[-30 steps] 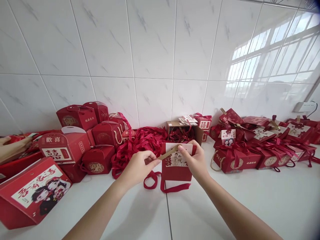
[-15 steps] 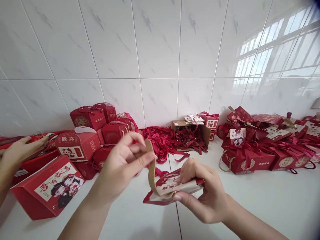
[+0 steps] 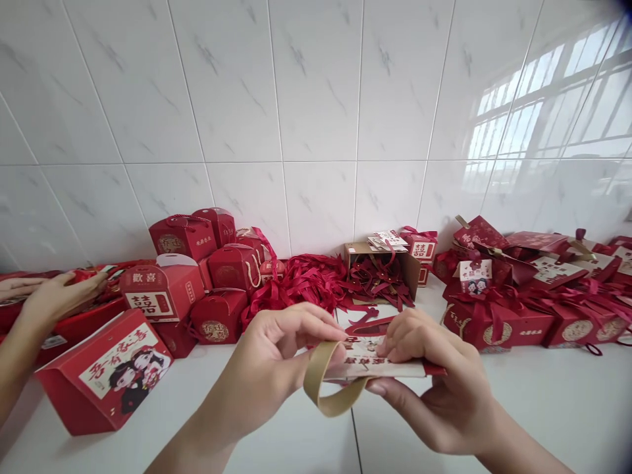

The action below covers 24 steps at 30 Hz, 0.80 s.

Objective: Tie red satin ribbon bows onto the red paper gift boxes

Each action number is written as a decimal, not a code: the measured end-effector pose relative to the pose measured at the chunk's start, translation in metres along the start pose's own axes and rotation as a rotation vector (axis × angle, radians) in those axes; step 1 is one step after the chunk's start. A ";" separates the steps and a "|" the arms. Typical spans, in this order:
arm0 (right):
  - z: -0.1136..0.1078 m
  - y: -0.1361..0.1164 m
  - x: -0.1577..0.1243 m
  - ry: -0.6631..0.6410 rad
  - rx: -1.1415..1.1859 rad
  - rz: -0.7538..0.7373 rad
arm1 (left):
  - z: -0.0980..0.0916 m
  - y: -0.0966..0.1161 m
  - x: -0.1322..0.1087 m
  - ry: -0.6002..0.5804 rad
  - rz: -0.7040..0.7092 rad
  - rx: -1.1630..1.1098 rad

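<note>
My right hand grips a small red and cream gift box, thumb below and fingers on top. A tan strap curves in a loop at the box's left end. My left hand pinches the upper end of this strap between thumb and fingers, against the box's printed face. Where the strap's lower end meets the box is partly hidden near my right thumb.
Red gift boxes are stacked at left, before them a larger red box. Another person's hands reach into a red container. Behind lie red ribbons, a cardboard box of dark red pieces, and ribboned boxes at right.
My left hand has brought the strap's free end down onto the box, bending the strap from upright into a loop. The gift box has turned more level.
</note>
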State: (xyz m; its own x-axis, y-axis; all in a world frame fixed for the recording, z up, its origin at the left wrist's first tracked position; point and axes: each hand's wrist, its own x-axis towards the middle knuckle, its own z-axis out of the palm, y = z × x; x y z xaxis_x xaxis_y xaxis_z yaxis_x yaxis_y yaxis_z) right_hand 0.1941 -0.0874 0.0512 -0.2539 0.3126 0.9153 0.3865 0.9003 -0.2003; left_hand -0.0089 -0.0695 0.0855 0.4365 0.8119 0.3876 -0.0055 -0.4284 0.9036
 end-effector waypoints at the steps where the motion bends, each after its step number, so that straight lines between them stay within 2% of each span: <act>1: 0.000 0.000 0.000 0.001 -0.015 -0.006 | 0.002 0.000 -0.001 0.018 -0.018 0.000; 5: -0.001 -0.001 0.000 0.007 -0.050 -0.039 | 0.009 0.003 -0.005 0.088 -0.062 0.076; 12: -0.002 -0.004 0.002 0.004 -0.079 -0.053 | 0.011 -0.002 -0.006 0.176 -0.026 0.170; 24: 0.000 0.004 0.001 0.027 -0.119 -0.029 | 0.017 -0.003 -0.007 0.134 0.097 0.183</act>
State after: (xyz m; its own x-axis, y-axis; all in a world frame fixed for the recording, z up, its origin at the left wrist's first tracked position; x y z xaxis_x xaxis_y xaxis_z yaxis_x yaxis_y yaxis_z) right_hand 0.1953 -0.0840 0.0510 -0.2429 0.2771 0.9296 0.4823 0.8660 -0.1321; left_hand 0.0036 -0.0809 0.0769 0.3189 0.8033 0.5030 0.1268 -0.5621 0.8173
